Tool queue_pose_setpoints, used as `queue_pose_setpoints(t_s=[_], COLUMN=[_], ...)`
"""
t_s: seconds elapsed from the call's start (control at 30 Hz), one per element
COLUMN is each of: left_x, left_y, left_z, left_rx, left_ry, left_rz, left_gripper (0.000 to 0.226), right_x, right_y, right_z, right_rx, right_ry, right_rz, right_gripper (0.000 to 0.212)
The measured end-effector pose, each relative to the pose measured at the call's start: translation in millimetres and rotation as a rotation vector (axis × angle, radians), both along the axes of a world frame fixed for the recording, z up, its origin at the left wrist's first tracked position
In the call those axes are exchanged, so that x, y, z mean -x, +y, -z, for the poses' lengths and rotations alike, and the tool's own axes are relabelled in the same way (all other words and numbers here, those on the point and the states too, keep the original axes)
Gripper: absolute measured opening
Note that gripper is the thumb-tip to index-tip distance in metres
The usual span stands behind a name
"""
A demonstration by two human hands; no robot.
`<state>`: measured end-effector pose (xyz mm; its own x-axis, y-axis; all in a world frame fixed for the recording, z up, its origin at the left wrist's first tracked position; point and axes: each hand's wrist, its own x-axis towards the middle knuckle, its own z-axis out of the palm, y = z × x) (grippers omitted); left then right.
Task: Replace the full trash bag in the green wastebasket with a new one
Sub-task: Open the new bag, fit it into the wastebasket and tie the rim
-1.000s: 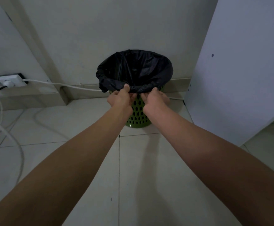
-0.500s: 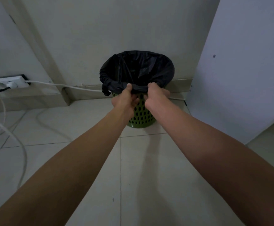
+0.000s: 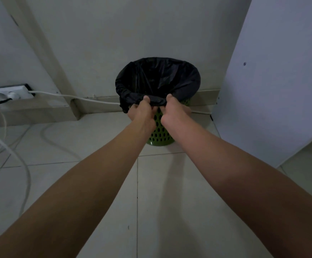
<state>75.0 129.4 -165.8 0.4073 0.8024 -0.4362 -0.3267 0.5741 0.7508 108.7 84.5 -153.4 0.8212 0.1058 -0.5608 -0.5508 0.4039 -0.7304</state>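
Note:
A green perforated wastebasket (image 3: 160, 135) stands on the tiled floor against the wall. A black trash bag (image 3: 157, 79) lines it, its edge folded over the rim. My left hand (image 3: 142, 112) and my right hand (image 3: 172, 112) are side by side at the near rim. Both pinch the bag's folded edge, thumbs on top. The inside of the bag looks dark; I cannot tell what it holds.
A white panel (image 3: 274, 81) leans close on the basket's right. A white power strip (image 3: 8, 94) sits on a ledge at the left, with a white cable (image 3: 73, 96) running to the basket and more cables looping on the floor (image 3: 21, 164).
The bag's near edge has been gathered up along the rim, showing more green wall beneath. Both hands stay gripped at the near rim, a little higher.

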Motion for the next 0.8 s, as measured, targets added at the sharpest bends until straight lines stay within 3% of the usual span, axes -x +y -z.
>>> queue_pose_setpoints(t_s=[0.17,0.23,0.37,0.47,0.53,0.63,0.73,0.8], left_x=[-3.8,-4.1,-1.5,6.0,13.1,19.6,24.0,25.6], left_y=[-16.3,-19.3,-19.4,-19.7,-12.4,9.6,23.5,25.8], left_z=[1.4,1.3,2.1,4.8,7.0,6.4,3.2,5.0], left_rx=[-0.03,-0.065,-0.073,-0.021,0.048,-0.019,-0.068,-0.095], left_ry=[0.059,0.142,0.167,0.244,0.326,0.424,0.274,0.266], left_rz=[0.032,0.065,0.131,0.137,0.03,-0.092,-0.069,-0.061], left_gripper=[0.032,0.033,0.039,0.073,0.1,0.085,0.064,0.053], right_x=[-3.6,-2.3,-8.2,-18.7,-25.8,-35.6,-40.5,-41.9], right_y=[5.7,9.5,3.7,-4.7,-9.9,-19.3,-22.9,-20.8], right_z=[5.8,8.6,7.2,5.7,7.3,7.1,7.7,11.2], right_rx=[0.098,0.135,0.116,0.105,0.138,0.152,0.135,0.105], right_ry=[-0.078,-0.122,-0.179,-0.196,-0.203,-0.218,-0.217,-0.225], right_rz=[0.035,0.035,0.028,0.032,0.0,-0.024,-0.074,-0.103], right_gripper=[0.02,0.035,0.038,0.039,0.036,0.027,0.022,0.016])
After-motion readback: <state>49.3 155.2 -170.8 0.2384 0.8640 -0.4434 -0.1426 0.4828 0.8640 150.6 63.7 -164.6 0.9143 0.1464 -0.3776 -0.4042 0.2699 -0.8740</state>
